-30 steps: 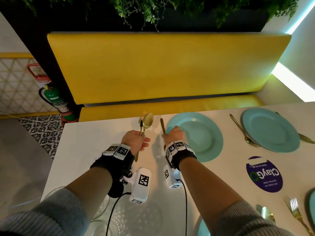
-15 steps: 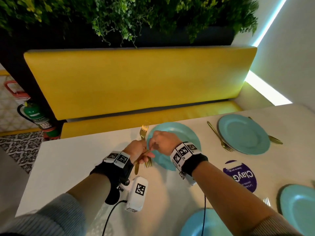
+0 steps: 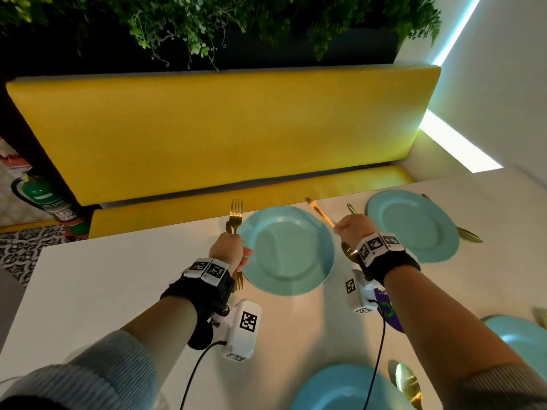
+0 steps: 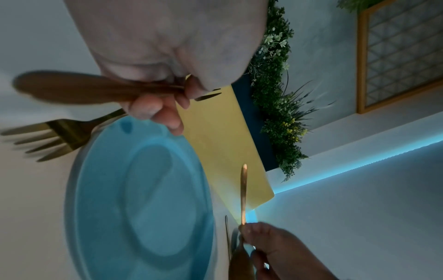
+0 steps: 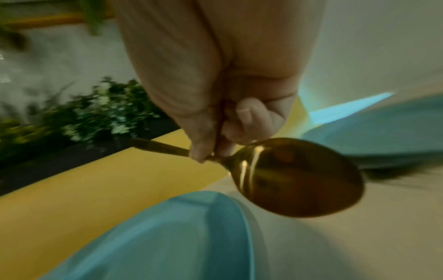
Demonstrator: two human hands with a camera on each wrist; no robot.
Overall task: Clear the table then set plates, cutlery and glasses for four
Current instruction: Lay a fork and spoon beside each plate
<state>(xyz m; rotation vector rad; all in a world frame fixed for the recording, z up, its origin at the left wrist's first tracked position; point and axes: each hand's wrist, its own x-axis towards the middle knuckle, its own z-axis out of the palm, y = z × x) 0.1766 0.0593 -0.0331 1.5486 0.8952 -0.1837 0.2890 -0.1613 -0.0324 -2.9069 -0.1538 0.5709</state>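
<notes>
My left hand (image 3: 233,254) grips two gold forks (image 3: 236,213) at the left rim of a teal plate (image 3: 285,250); one points its tines away, the other towards me. The left wrist view shows that hand (image 4: 167,106) curled round both forks (image 4: 55,136). My right hand (image 3: 346,230), just right of the plate, pinches a gold spoon (image 3: 321,216) with its handle slanting up and away. In the right wrist view, thumb and fingers (image 5: 206,151) pinch the spoon's neck, and its bowl (image 5: 299,176) hangs above the white table (image 5: 359,236).
A second teal plate (image 3: 411,226) lies at the far right with gold cutlery on both sides. Two more plates (image 3: 346,389) sit at the near edge, a spoon (image 3: 408,383) between them. A purple sticker (image 3: 390,318) marks the table. A yellow bench (image 3: 222,128) runs behind.
My right hand reached over to the left hand, took the spoon from it and carried it across to the plate's right side. The left hand keeps the forks.
</notes>
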